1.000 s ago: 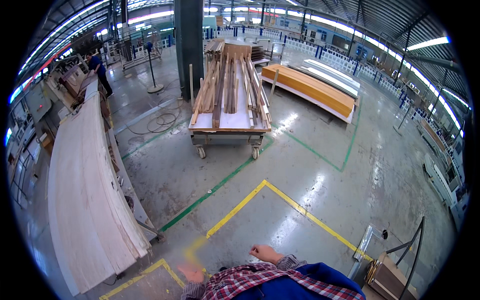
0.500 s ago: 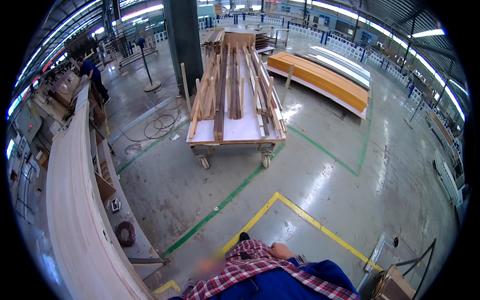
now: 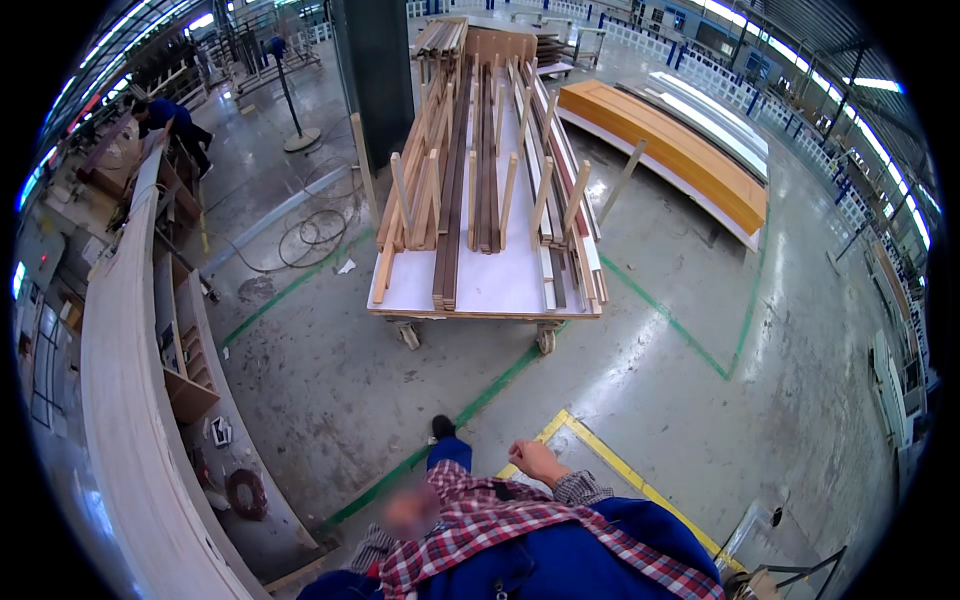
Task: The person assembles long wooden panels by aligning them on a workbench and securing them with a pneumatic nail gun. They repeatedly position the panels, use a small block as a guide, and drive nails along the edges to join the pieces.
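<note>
My right hand (image 3: 538,462) is in front of my body at the lower middle, its fingers loosely curled in, and no object shows in it. My left hand (image 3: 408,510) is a blur beside the checked apron (image 3: 520,505), so its fingers cannot be made out. Neither hand touches the wheeled cart (image 3: 500,285) ahead of me. On its white top lie several long wooden strips (image 3: 485,160), dark and light, between upright wooden posts (image 3: 509,190). One of my feet (image 3: 443,427) is stepping forward onto the floor.
A long pale wooden board (image 3: 125,380) runs along a workbench on my left, with a brown tape roll (image 3: 246,494) on the shelf below. A dark pillar (image 3: 375,80) stands behind the cart. Orange panels (image 3: 670,150) lie stacked at right. A person (image 3: 175,130) bends over the bench.
I have moved forward, so the cart and the stacked panels look nearer. My right hand has swung up and forward, and a foot has come further out ahead of me.
</note>
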